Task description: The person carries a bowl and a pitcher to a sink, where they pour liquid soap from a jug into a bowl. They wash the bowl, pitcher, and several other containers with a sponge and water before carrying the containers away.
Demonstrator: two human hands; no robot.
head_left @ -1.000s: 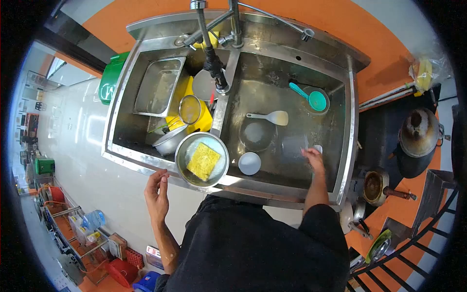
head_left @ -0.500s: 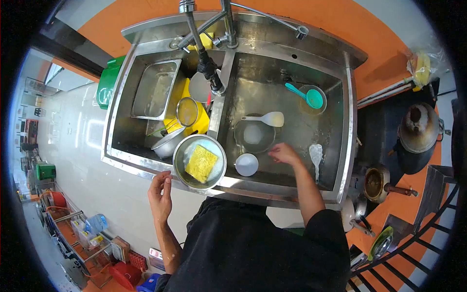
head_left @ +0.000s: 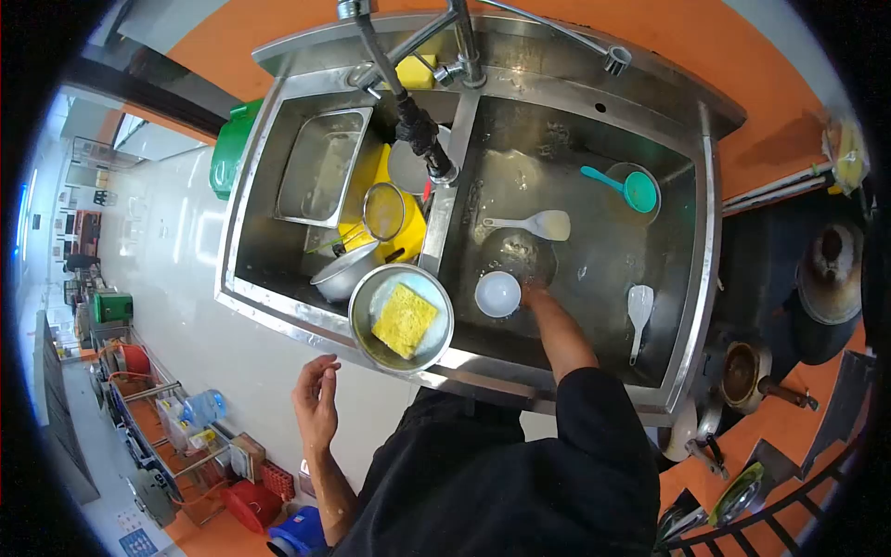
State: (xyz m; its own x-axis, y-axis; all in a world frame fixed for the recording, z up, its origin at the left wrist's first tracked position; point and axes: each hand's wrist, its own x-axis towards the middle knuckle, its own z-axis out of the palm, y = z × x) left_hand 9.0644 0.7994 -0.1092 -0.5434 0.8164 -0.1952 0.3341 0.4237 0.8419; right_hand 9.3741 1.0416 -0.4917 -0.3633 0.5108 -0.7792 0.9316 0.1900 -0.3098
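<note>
My left hand hangs in front of the sink's front edge, below a metal bowl, its fingers loosely curled with nothing in them. That bowl rests on the sink rim and holds a yellow sponge in suds. My right hand reaches down into the water of the right basin, just right of a small white bowl; its fingers are hidden. Behind it lies a white rice paddle. A second white spatula lies farther right, and a teal ladle rests in a bowl at the back right.
The left basin holds a rectangular metal pan, a strainer, a yellow item and a metal pot. A faucet stands over the divider. Pans stand at the right.
My right hand has gone down into the water beside the small white bowl. The view has shifted, so the sink appears farther right. My left hand has barely changed.
</note>
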